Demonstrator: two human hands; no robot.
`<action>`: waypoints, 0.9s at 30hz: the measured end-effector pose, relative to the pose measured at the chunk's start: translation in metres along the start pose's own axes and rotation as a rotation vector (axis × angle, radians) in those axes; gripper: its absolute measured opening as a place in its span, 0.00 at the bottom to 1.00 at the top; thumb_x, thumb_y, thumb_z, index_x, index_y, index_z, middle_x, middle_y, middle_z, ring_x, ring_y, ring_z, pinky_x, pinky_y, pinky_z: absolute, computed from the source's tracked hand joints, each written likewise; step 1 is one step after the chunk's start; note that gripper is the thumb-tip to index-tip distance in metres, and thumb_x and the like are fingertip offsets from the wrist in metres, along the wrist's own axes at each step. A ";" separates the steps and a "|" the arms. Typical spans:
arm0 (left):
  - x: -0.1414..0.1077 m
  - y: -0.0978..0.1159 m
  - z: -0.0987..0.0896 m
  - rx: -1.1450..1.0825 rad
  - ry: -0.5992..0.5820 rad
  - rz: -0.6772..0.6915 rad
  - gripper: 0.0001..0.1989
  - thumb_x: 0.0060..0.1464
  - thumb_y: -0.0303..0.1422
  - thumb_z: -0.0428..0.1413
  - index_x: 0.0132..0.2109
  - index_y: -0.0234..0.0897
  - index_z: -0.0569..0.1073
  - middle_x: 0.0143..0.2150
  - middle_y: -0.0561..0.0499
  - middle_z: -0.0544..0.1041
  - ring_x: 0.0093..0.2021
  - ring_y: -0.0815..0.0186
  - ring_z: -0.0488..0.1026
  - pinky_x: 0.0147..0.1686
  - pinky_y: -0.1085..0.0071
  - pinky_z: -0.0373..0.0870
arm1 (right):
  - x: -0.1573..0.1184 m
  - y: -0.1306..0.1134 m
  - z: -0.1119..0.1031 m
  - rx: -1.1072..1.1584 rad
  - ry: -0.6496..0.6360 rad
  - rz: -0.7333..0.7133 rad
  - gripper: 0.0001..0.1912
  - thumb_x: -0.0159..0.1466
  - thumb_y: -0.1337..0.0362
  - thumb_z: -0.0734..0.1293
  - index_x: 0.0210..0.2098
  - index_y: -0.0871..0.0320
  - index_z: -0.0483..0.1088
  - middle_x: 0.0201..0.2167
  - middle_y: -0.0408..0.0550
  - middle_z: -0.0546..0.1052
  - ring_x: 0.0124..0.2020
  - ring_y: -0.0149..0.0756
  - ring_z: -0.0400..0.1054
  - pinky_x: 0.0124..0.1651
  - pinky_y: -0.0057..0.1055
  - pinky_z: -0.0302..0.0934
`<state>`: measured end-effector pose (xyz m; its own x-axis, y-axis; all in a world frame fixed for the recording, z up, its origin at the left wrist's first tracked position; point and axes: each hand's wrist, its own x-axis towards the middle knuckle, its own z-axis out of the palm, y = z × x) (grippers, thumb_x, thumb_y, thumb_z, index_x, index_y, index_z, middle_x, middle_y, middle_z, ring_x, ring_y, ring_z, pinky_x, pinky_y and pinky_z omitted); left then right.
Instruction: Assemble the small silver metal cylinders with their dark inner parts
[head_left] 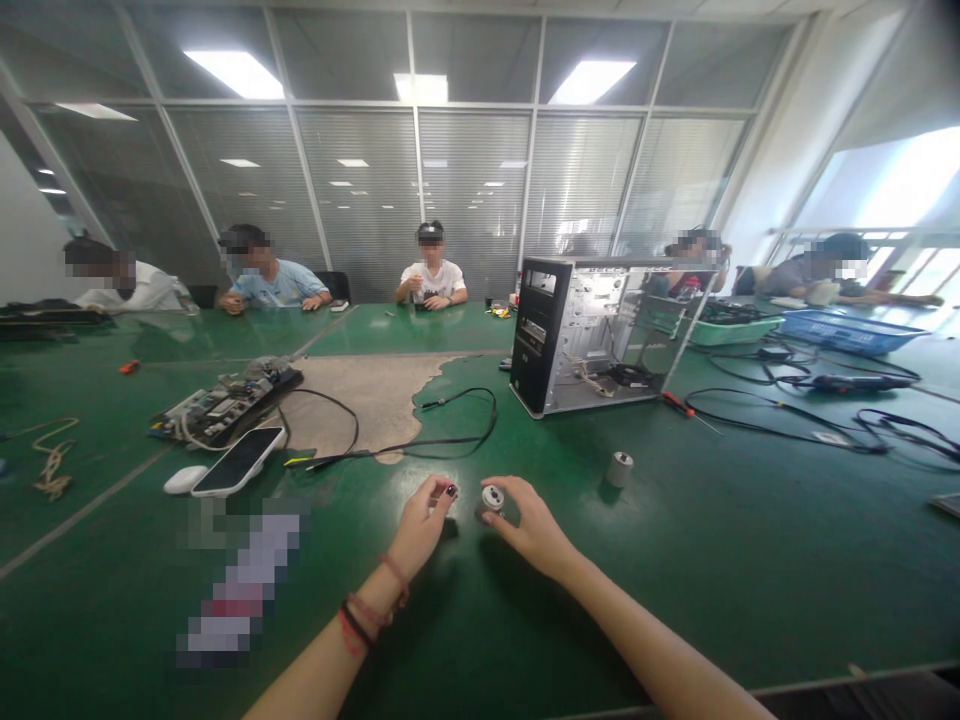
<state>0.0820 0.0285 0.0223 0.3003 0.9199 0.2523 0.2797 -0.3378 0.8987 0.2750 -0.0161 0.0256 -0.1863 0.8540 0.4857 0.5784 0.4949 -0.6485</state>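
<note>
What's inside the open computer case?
Inside the computer case, pale wires and a dark bundle lie near the bottom. Anything inside the upper metal cage, behind the black front panel, is covered and can't be seen.

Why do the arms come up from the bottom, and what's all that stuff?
There's no robot here, just a person. The one picture comes from a camera on their head, looking forward and down, so we see their own bare arms. The left hand pinches a tiny piece, too small to name. The right hand has thumb and fingers around a small metal cylinder; a second cylinder stands apart on the green table. Beyond are an open-sided computer tower, a smartphone and a black cable. Other people sit across the table.
</note>
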 end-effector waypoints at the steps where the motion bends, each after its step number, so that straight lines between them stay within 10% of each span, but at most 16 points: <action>1: 0.000 0.000 0.000 0.002 0.002 -0.004 0.12 0.55 0.41 0.48 0.36 0.37 0.68 0.35 0.49 0.74 0.38 0.63 0.72 0.38 0.70 0.67 | 0.000 0.001 -0.009 -0.002 0.039 0.024 0.17 0.59 0.61 0.64 0.48 0.55 0.65 0.45 0.51 0.72 0.49 0.42 0.63 0.53 0.40 0.55; 12: 0.003 0.000 -0.008 0.066 0.062 0.004 0.10 0.54 0.39 0.50 0.36 0.37 0.69 0.35 0.49 0.75 0.39 0.62 0.72 0.42 0.67 0.67 | -0.068 0.092 -0.131 -0.281 0.402 0.448 0.23 0.55 0.50 0.63 0.46 0.56 0.65 0.42 0.50 0.74 0.37 0.42 0.72 0.42 0.37 0.63; 27: 0.002 -0.002 -0.005 0.097 0.042 0.020 0.07 0.53 0.34 0.50 0.35 0.37 0.70 0.35 0.49 0.74 0.38 0.63 0.72 0.40 0.68 0.69 | -0.100 0.122 -0.141 -0.430 0.215 0.568 0.24 0.54 0.47 0.62 0.43 0.57 0.63 0.38 0.53 0.73 0.39 0.45 0.70 0.41 0.40 0.64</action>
<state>0.0773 0.0319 0.0227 0.2685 0.9198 0.2862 0.3617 -0.3717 0.8550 0.4759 -0.0639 -0.0199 0.3682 0.8877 0.2763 0.8075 -0.1581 -0.5683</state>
